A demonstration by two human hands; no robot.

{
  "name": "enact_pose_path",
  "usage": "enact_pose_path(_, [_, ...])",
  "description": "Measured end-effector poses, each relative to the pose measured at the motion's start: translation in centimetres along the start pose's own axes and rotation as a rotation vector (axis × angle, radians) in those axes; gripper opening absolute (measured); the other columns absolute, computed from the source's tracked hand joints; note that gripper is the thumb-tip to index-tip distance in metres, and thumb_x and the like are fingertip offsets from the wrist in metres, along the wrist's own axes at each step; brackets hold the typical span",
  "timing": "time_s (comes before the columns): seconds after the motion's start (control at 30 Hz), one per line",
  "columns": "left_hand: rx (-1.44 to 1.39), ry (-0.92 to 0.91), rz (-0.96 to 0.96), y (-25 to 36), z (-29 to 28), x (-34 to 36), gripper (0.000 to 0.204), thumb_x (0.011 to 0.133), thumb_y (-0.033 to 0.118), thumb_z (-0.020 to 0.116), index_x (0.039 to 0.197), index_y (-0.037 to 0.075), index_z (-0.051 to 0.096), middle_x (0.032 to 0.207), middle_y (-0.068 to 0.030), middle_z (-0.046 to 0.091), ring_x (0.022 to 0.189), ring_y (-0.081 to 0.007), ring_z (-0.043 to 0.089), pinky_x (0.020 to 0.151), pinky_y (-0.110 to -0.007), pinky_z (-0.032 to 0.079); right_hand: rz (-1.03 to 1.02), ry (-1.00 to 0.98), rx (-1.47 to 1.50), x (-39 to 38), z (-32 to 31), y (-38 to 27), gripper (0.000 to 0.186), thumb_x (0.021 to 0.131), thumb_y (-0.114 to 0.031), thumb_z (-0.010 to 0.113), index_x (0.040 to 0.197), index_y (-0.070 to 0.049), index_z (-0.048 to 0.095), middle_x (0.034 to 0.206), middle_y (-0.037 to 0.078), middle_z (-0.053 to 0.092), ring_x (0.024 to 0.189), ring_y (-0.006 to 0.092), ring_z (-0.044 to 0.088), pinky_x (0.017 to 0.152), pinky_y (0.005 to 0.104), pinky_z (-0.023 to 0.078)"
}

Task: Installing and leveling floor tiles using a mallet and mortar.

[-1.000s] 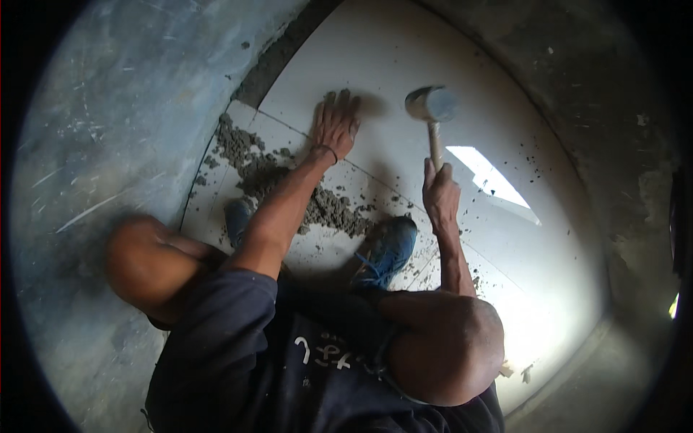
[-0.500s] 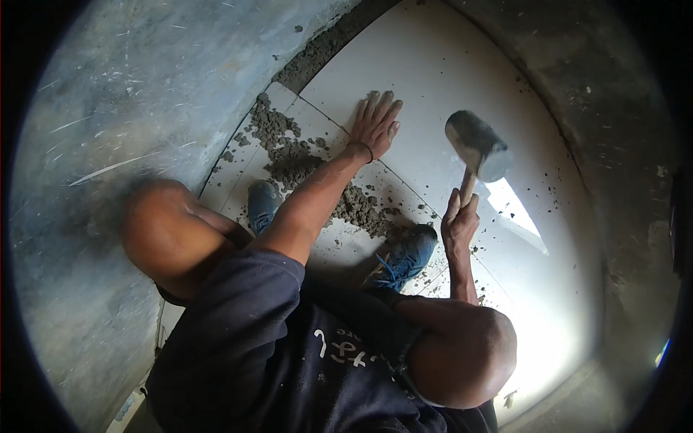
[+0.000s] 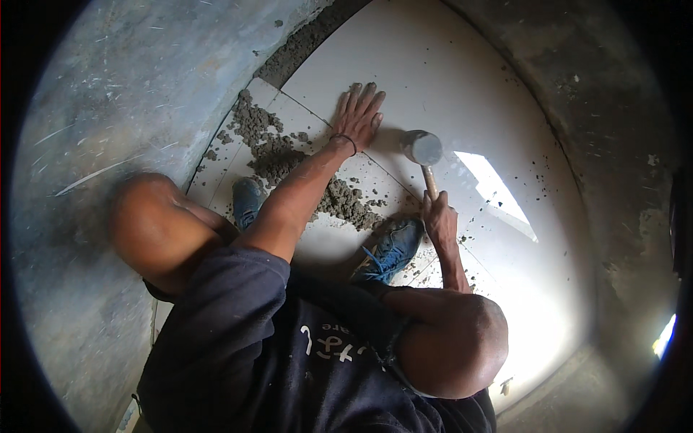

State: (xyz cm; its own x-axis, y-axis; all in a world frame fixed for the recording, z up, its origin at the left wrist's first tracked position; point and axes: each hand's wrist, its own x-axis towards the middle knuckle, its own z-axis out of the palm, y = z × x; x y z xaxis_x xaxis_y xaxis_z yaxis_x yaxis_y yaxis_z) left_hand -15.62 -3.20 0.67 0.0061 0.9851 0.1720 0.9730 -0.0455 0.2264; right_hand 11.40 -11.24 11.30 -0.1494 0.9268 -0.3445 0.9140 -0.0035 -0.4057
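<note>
My left hand point(image 3: 356, 115) lies flat with fingers spread on a large white floor tile point(image 3: 404, 65), close to the joint with the neighbouring tiles. My right hand point(image 3: 440, 220) is wrapped round the wooden handle of a mallet point(image 3: 424, 149). The mallet's dark cylindrical head has a pale grey round face and is over the same tile, right of my left hand. Whether the head touches the tile I cannot tell. Crumbly grey mortar point(image 3: 278, 160) lies in a strip across the smaller tiles beneath my left forearm.
A grey cement wall point(image 3: 123, 108) rises on the left, and another wall point(image 3: 621, 144) curves along the right. Bare mortar point(image 3: 292, 61) fills a gap beside the left wall. My blue shoes point(image 3: 397, 249) stand among mortar crumbs on the tiles. Bright light falls on the right-hand tiles.
The mallet has come down and left toward my left hand, its head turned so the round face shows more. My left hand stays flat on the tile; the whole view has shifted slightly.
</note>
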Motion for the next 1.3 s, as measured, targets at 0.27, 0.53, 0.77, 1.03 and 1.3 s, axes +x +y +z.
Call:
enact_pose_path(0.27, [0.017, -0.047, 0.010, -0.1, -0.3, 0.0, 0.053, 0.101, 0.032, 0.044, 0.151, 0.016, 0.034, 0.159, -0.0116, 0.027, 0.146, -0.0374, 0.023, 0.120, -0.054, 0.019, -0.146, 0.301, 0.232, -1.0, 0.3, 0.1, 0.032, 0.097, -0.030, 0.061, 0.093, -0.004, 0.043, 0.061, 0.027, 0.059, 0.059, 0.0488, 0.062, 0.050, 0.0541, 0.047])
enact_pose_path(0.53, [-0.031, -0.037, 0.020, 0.0, -0.2, -0.1, 0.054, 0.102, 0.033, 0.042, 0.151, 0.014, 0.034, 0.160, -0.0123, 0.025, 0.146, -0.0397, 0.022, 0.119, -0.056, 0.019, 0.003, 0.243, 0.251, 0.4, -1.1, 0.2, 0.035, 0.100, -0.035, 0.056, 0.091, -0.002, 0.048, 0.064, 0.028, 0.060, 0.062, 0.0496, 0.062, 0.049, 0.0524, 0.045])
enact_pose_path(0.77, [-0.057, -0.072, 0.006, -0.2, -0.4, 0.3, 0.055, 0.099, 0.026, 0.047, 0.150, 0.011, 0.034, 0.158, -0.0144, 0.027, 0.145, -0.0414, 0.023, 0.119, -0.057, 0.020, -0.075, 0.104, 0.010, 1.8, 1.0, 0.2, 0.036, 0.099, -0.036, 0.058, 0.093, -0.003, 0.046, 0.064, 0.030, 0.060, 0.063, 0.0519, 0.061, 0.054, 0.0578, 0.046])
enact_pose_path(1.03, [-0.108, -0.003, 0.001, -1.1, 0.2, 0.3, 0.059, 0.097, 0.031, 0.047, 0.147, 0.002, 0.039, 0.154, -0.0195, 0.034, 0.143, -0.0406, 0.030, 0.118, -0.054, 0.023, 0.039, 0.088, 0.192, 3.1, -3.3, -2.9, 0.046, 0.101, -0.045, 0.051, 0.094, 0.001, 0.052, 0.070, 0.028, 0.063, 0.066, 0.0458, 0.064, 0.061, 0.0490, 0.049])
enact_pose_path(1.3, [-0.023, 0.128, -0.209, -5.7, -0.8, 1.1, 0.062, 0.097, 0.028, 0.052, 0.149, 0.001, 0.032, 0.157, -0.0200, 0.029, 0.147, -0.0393, 0.024, 0.120, -0.053, 0.019, -0.148, 0.432, 0.412, 4.7, -0.7, -4.1, 0.030, 0.102, -0.033, 0.053, 0.104, -0.003, 0.047, 0.063, 0.021, 0.062, 0.054, 0.0331, 0.065, 0.048, 0.0420, 0.047])
